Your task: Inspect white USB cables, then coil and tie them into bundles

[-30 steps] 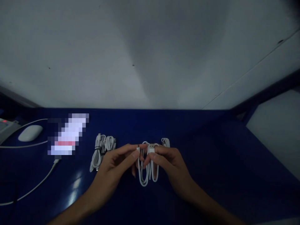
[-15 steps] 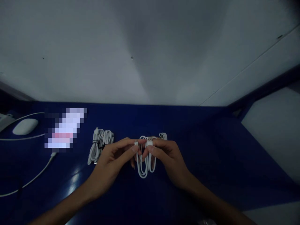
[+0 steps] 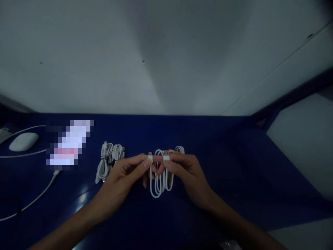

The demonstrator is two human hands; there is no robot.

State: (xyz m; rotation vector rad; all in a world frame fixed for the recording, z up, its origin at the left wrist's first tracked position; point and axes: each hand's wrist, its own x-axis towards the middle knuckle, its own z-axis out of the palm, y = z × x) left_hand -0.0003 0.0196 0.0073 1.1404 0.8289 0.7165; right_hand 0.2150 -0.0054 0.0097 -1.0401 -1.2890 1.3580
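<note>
A white charging cable (image 3: 156, 194), folded into loops, hangs between my two hands above the blue tabletop. My left hand (image 3: 125, 178) pinches its small plug (image 3: 150, 157) between thumb and index finger, metal tip up. Thumb and fingers of my right hand (image 3: 189, 175) close on the wider USB plug (image 3: 166, 158), which also points up. The two index fingers nearly meet behind the plugs. Behind my left wrist lie white cable bundles (image 3: 105, 163) bound with black ties. Another coiled white cable (image 3: 180, 150) shows partly behind my right hand.
A phone with a blurred, lit screen (image 3: 71, 142) lies at left, a white cable (image 3: 41, 194) running from it. Beside it rests a rounded white case (image 3: 24, 141). A pale wall (image 3: 166, 62) rises behind the blue table (image 3: 221, 146). Something clear and shiny (image 3: 230, 245) shows at the bottom edge.
My left hand has shifted slightly left with the small plug, which now stands more upright and farther from the USB plug. The right hand keeps its grip; the view has shifted slightly.
</note>
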